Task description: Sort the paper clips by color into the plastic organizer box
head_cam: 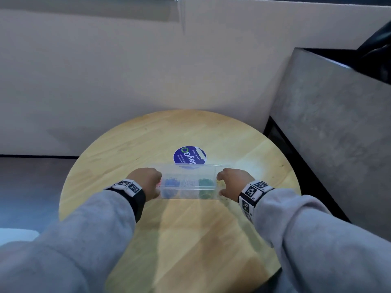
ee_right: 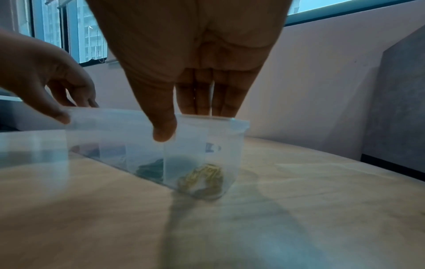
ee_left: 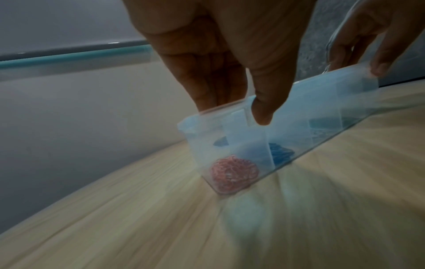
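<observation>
A clear plastic organizer box [head_cam: 190, 182] sits low over the round wooden table [head_cam: 169, 240], tipped toward me. My left hand [head_cam: 157, 185] pinches its left end, thumb in front and fingers behind. My right hand [head_cam: 220, 185] pinches the right end the same way. In the left wrist view the organizer box [ee_left: 241, 138] holds red clips [ee_left: 233, 174] in the end cell and blue clips [ee_left: 281, 154] beside them. In the right wrist view the organizer box [ee_right: 202, 143] holds yellow clips [ee_right: 204, 179] at its end and dark green clips [ee_right: 151, 169] beside them.
A round blue sticker [head_cam: 189, 156] lies on the table just behind the box. A grey block [head_cam: 338, 127] stands against the table's right side, and a pale wall [head_cam: 127, 81] runs close behind. Bare wood stretches in front of the box.
</observation>
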`<act>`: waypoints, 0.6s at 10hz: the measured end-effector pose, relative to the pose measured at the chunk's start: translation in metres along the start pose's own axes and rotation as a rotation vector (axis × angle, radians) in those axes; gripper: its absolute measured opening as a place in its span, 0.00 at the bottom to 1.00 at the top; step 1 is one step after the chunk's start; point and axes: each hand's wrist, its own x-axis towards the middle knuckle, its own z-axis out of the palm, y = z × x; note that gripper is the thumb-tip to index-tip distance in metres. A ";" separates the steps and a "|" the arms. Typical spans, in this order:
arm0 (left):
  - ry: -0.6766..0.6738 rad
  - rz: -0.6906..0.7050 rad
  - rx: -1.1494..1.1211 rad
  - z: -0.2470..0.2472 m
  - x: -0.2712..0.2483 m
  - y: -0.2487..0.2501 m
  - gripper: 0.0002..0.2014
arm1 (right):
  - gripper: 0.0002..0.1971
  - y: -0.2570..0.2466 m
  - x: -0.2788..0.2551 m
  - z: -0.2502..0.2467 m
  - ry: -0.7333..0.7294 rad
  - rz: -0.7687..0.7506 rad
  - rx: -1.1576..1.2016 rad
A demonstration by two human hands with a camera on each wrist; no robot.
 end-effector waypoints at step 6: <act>0.120 -0.183 -0.745 0.000 0.017 -0.064 0.03 | 0.13 0.017 0.030 -0.027 0.000 0.077 0.322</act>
